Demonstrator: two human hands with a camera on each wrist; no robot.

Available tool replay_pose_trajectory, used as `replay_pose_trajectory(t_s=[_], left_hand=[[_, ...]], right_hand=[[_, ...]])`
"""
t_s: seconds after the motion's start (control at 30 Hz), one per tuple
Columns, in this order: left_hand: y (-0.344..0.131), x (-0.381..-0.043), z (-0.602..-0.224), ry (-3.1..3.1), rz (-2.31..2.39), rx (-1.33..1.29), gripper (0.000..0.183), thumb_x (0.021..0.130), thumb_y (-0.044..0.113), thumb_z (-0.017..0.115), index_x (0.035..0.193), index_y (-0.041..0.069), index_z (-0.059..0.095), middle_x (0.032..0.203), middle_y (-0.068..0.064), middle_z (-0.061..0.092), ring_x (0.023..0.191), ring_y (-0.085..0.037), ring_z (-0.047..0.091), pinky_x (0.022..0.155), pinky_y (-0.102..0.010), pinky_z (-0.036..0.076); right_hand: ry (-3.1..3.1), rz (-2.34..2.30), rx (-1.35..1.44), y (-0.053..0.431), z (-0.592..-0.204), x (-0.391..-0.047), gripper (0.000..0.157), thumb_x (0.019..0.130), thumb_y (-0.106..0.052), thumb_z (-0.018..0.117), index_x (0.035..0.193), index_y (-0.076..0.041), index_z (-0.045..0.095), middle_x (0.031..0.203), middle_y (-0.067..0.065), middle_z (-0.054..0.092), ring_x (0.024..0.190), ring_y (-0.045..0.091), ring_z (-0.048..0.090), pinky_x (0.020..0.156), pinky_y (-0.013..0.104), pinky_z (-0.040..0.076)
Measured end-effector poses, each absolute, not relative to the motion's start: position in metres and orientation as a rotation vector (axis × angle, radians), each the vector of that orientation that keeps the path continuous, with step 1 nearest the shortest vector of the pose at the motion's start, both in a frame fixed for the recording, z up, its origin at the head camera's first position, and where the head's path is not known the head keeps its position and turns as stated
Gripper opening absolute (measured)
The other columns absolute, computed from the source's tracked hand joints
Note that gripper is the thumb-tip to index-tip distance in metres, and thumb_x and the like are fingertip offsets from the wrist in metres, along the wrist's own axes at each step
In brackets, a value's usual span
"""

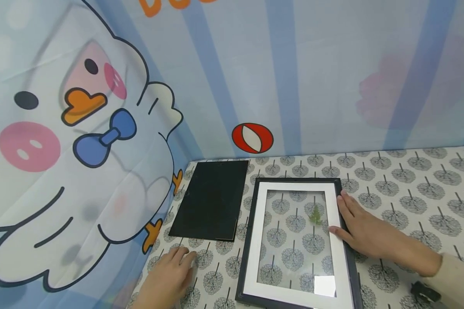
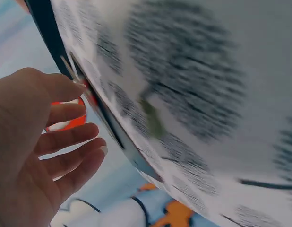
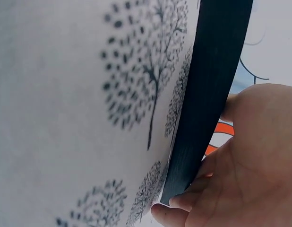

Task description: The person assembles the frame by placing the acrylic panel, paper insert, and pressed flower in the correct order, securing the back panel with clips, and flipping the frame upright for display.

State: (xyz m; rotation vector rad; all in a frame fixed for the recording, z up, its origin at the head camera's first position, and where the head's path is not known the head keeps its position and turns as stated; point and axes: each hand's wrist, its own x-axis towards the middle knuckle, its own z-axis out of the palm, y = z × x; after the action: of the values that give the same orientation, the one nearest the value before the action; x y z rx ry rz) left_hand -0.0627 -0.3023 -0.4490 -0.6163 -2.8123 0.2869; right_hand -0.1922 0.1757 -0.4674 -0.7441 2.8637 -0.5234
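A dark picture frame [image 1: 250,240] with a white mat lies flat on the patterned cloth, and tree prints show through its clear pane. A small green fern leaf [image 1: 315,214] is at the pane's upper right. My right hand [image 1: 365,229] rests along the frame's right side, thumb over the mat and fingers beside the outer edge. Lower left, my left hand [image 1: 166,279] is low over the cloth, between the frame and the cartoon backdrop; its fingers bend loosely around nothing. Just beyond it lies a black backing board [image 1: 212,199]. A blurred green bit [image 2: 153,118] shows in the left wrist view.
The tree-print cloth [image 1: 421,189] covers the table. Behind it hangs a blue striped backdrop [image 1: 332,86], with a large cartoon duck on the left side [image 1: 81,193]. A small black object [image 1: 425,292] is by the right sleeve.
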Motion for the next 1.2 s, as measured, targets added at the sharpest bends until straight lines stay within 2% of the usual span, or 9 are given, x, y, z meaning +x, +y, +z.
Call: replay_pose_trajectory(t_s=[0.27,0.5,0.6,0.9,1.2], left_hand=[[-0.326,-0.05,-0.458,-2.928,0.282,-0.454,0.03,0.082,0.022,0.089,0.108,0.012,0.078,0.099,0.0,0.077,0.09,-0.018,0.073,0.079,-0.033,0.063],[-0.33,-0.048,-0.457,-3.006,0.231,-0.318,0.017,0.082,0.013,0.086,0.097,0.012,0.078,0.084,0.002,0.074,0.075,-0.016,0.069,0.065,-0.03,0.06],[-0.33,-0.049,-0.456,-3.025,0.215,-0.301,0.014,0.082,0.009,0.085,0.095,0.011,0.079,0.083,0.001,0.073,0.073,-0.015,0.068,0.063,-0.029,0.059],[-0.328,-0.051,-0.454,-3.08,0.186,-0.271,0.019,0.081,0.005,0.087,0.097,0.01,0.08,0.09,-0.002,0.077,0.081,-0.019,0.073,0.07,-0.032,0.063],[-0.333,-0.055,-0.457,-3.063,0.112,-0.283,0.025,0.079,0.0,0.087,0.1,0.013,0.079,0.085,0.001,0.075,0.073,-0.015,0.069,0.062,-0.026,0.058]], right_hand=[[2.868,-0.521,-0.749,0.176,-0.466,-0.193,0.095,0.107,-0.055,0.053,0.16,0.017,0.02,0.169,0.04,0.008,0.155,0.058,0.02,0.121,0.07,0.031],[2.872,-0.518,-0.75,0.177,-0.465,-0.194,0.095,0.107,-0.054,0.054,0.16,0.017,0.02,0.169,0.04,0.007,0.155,0.058,0.019,0.121,0.07,0.03],[2.87,-0.52,-0.748,0.177,-0.465,-0.194,0.095,0.107,-0.054,0.054,0.16,0.017,0.019,0.169,0.04,0.007,0.155,0.058,0.019,0.121,0.07,0.03],[2.873,-0.527,-0.744,0.176,-0.466,-0.193,0.095,0.107,-0.054,0.054,0.16,0.016,0.02,0.169,0.04,0.007,0.155,0.058,0.02,0.12,0.07,0.032],[2.862,-0.523,-0.717,0.176,-0.466,-0.192,0.096,0.106,-0.057,0.053,0.161,0.015,0.019,0.17,0.038,0.007,0.154,0.058,0.021,0.116,0.07,0.038]])
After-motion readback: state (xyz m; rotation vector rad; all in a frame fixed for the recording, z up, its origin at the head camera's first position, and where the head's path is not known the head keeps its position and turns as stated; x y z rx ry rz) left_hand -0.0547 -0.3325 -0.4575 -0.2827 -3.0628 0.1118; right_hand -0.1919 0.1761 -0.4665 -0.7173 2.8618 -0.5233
